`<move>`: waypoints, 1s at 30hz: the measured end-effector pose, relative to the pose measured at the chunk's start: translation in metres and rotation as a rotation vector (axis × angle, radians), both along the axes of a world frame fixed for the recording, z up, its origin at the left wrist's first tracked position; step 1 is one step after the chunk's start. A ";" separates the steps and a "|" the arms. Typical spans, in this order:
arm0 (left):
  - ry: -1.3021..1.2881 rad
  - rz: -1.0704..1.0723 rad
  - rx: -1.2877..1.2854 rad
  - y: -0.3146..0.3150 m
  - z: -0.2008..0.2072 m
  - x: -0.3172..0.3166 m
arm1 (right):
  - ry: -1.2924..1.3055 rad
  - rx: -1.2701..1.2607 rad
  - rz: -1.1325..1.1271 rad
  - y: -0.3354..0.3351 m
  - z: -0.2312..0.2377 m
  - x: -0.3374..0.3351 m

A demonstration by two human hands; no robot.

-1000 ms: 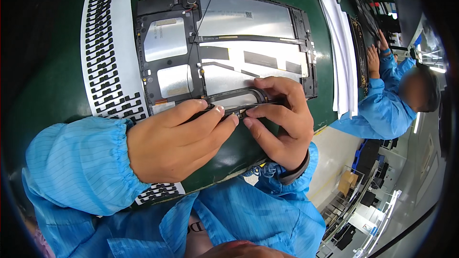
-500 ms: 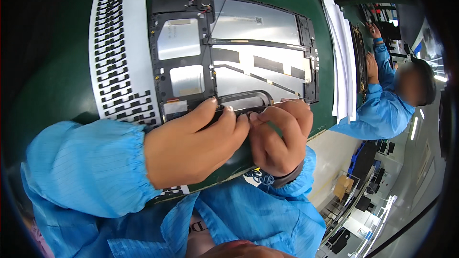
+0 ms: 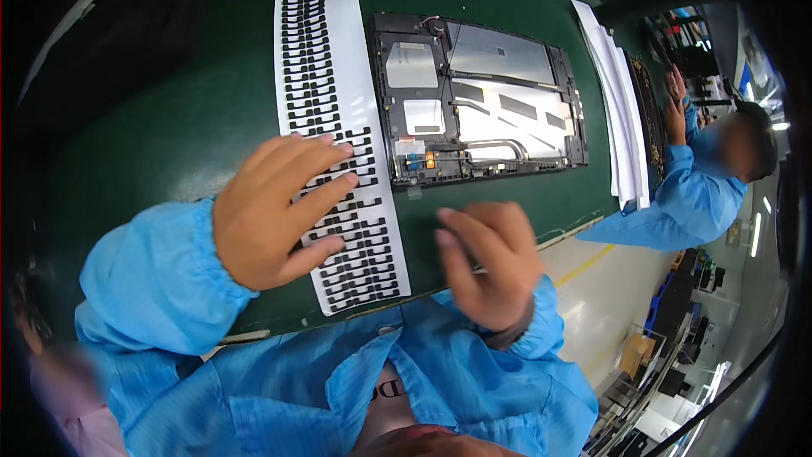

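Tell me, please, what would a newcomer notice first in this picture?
Probably the long white sheet with its rows of small black pieces, the left hand over its middle. Just right of it, on the green table, lies a flat black-framed device with shiny silver plates.

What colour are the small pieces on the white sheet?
The small pieces are black; the head view shows them best.

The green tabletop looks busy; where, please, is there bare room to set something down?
The widest bare patch lies left of the white sheet of black parts, beyond the left hand; another runs along the far side of the rectangular silver-and-black panel. It is crowded between sheet and panel.
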State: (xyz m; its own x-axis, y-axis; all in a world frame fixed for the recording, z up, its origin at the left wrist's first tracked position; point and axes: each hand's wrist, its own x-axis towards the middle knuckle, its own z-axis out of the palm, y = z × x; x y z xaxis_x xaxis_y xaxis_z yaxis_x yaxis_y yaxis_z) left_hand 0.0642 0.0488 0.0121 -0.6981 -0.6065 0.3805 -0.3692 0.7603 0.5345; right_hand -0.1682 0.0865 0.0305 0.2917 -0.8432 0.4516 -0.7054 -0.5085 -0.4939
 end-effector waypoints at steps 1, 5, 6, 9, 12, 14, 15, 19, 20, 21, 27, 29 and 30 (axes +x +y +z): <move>-0.127 0.067 -0.017 0.008 -0.004 -0.003 | 0.021 0.021 0.067 -0.004 -0.007 0.012; -0.304 0.143 -0.018 0.017 -0.005 -0.001 | 0.202 0.000 0.027 -0.007 -0.017 0.042; -0.339 0.156 -0.024 0.017 -0.005 -0.002 | 0.202 -0.018 0.032 -0.007 -0.019 0.045; -0.363 0.142 -0.027 0.018 -0.001 0.002 | 0.160 -0.019 0.018 -0.004 -0.023 0.057; -0.384 0.139 -0.033 0.019 -0.003 0.002 | 0.082 0.002 -0.060 -0.002 -0.028 0.060; -0.378 0.153 -0.037 0.018 -0.007 -0.001 | 0.068 0.000 -0.090 0.000 -0.032 0.059; -0.381 0.155 -0.037 0.018 -0.006 -0.001 | 0.044 0.005 -0.088 0.000 -0.033 0.059; -0.425 0.167 -0.038 0.017 0.000 -0.002 | 0.009 0.009 -0.077 -0.003 -0.035 0.062; -0.431 0.160 -0.043 0.016 0.001 -0.001 | -0.018 0.013 -0.038 -0.003 -0.034 0.062; -0.429 0.157 -0.046 0.016 0.001 -0.002 | -0.042 0.014 0.000 -0.003 -0.034 0.060; -0.402 0.131 -0.076 0.013 0.003 -0.007 | -0.369 -0.012 0.191 -0.002 -0.023 0.041; -0.427 0.127 -0.057 0.012 0.006 -0.005 | -0.417 0.090 0.175 -0.007 -0.013 0.005; -0.433 0.109 -0.030 0.010 0.006 -0.005 | -0.413 0.134 0.118 -0.007 -0.005 -0.020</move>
State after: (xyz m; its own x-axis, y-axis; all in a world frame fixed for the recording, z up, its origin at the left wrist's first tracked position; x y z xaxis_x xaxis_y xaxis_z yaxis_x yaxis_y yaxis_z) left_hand 0.0589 0.0589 0.0180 -0.7297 -0.6783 0.0859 -0.6328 0.7176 0.2910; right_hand -0.1885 0.0793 0.0253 0.2075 -0.8739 0.4395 -0.3766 -0.4860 -0.7886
